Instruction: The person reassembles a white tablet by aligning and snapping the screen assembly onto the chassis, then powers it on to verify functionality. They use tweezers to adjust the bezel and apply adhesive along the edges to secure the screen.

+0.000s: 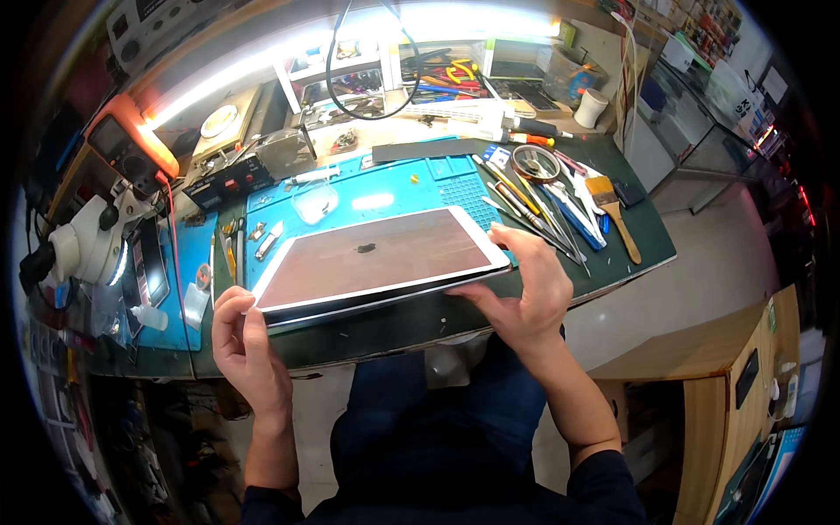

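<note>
Between my two hands is a tablet [376, 254] with a white frame and a small logo on its lit, brownish screen. A dark gap runs along its near edge, between the white front and a thin silvery back part. My left hand [249, 346] grips the near left corner, fingers on the edge and thumb close beside them. On the right side, my right hand [529, 284] is closed on the other corner, fingers above and thumb underneath. The tablet is tilted over the near part of a blue work mat [385, 188]; whether its far edge touches the mat, I cannot tell.
Right of the mat lie tweezers, screwdrivers, a brush [615, 219] and a round tape roll [535, 164]. A clear small dish [316, 203] sits behind the tablet. An orange multimeter [131, 149] stands at left, near a white lamp [87, 241]. A black cable loop [331, 66] hangs above.
</note>
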Demonstrator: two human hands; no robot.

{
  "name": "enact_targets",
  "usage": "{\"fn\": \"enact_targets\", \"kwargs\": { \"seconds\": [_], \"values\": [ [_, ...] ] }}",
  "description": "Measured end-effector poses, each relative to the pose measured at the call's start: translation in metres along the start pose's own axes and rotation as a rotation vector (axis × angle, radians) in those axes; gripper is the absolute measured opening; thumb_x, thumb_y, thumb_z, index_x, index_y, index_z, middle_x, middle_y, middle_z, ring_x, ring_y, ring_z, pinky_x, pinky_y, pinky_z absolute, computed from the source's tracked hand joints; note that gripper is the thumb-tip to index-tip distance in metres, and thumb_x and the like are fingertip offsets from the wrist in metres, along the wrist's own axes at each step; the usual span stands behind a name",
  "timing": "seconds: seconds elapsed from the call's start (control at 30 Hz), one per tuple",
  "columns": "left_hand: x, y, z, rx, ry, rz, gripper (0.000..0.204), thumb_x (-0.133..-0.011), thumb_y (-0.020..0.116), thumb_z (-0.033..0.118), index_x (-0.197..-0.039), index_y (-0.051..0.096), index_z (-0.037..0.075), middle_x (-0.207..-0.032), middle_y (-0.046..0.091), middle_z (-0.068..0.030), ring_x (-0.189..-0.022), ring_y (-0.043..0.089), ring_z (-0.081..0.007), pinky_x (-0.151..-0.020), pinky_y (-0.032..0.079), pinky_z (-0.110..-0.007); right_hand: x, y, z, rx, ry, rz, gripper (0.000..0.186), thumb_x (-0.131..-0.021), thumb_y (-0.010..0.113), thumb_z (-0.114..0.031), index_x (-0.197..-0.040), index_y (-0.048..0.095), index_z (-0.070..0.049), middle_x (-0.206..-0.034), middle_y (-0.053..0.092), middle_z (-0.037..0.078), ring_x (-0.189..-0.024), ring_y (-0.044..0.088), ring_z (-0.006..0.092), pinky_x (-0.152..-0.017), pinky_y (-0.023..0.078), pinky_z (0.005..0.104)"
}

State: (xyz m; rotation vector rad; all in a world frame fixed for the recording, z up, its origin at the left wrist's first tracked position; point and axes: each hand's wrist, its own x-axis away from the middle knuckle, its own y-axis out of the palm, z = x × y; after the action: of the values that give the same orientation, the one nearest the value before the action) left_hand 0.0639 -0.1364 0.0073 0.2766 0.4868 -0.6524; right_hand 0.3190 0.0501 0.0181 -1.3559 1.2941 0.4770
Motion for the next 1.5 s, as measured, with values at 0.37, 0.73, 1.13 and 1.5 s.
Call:
{"fn": "enact_targets", "kwargs": {
  "seconds": [0.37,0.73,1.13,1.5],
  "values": [
    [-0.002,0.006,0.000,0.043,-0.048,0.121,0.017,-0.100,0.054,-0.002,-0.114,0.062,-0.002,-0.122,0.059,-0.0079,-0.111,0.055,-0.0135,-0.101,0.043,-0.029,-0.001,0.002,-0.003,-0.074,0.065,0.015,0.072,-0.067,0.095,-0.035,-0.123,0.064,-0.001,-0.111,0.071,0.013,-0.098,0.071,0.0280,-0.084,0.056,0.0358],
    [-0.006,0.007,0.001,0.073,-0.071,0.152,0.018,-0.103,0.056,0.004,-0.118,0.064,-0.001,-0.122,0.063,-0.0085,-0.114,0.058,-0.0150,-0.107,0.044,-0.034,0.005,0.010,-0.007,-0.191,0.201,0.088,0.081,-0.065,0.096,-0.040,-0.124,0.059,0.002,-0.100,0.062,0.012,-0.089,0.065,0.0242,-0.079,0.055,0.0355],
    [0.033,-0.048,-0.035,-0.121,0.041,0.017,0.010,-0.102,0.049,0.003,-0.107,0.057,0.002,-0.122,0.055,-0.0092,-0.110,0.054,-0.0152,-0.100,0.044,-0.031,0.078,0.009,-0.038,-0.156,0.117,0.183,0.058,-0.071,0.094,-0.039,-0.108,0.065,-0.004,-0.103,0.069,0.010,-0.092,0.072,0.0281,-0.075,0.062,0.0345],
    [-0.010,-0.059,0.020,-0.521,-0.383,-0.256,0.040,-0.104,0.060,0.015,-0.139,0.050,-0.001,-0.113,0.063,-0.0080,-0.100,0.062,-0.0104,-0.087,0.049,-0.026,0.098,0.013,-0.028,-0.210,0.083,0.157,0.052,-0.078,0.089,-0.038,-0.112,0.066,-0.004,-0.109,0.066,0.008,-0.100,0.072,0.0272,-0.082,0.062,0.0350]
  ]
}}
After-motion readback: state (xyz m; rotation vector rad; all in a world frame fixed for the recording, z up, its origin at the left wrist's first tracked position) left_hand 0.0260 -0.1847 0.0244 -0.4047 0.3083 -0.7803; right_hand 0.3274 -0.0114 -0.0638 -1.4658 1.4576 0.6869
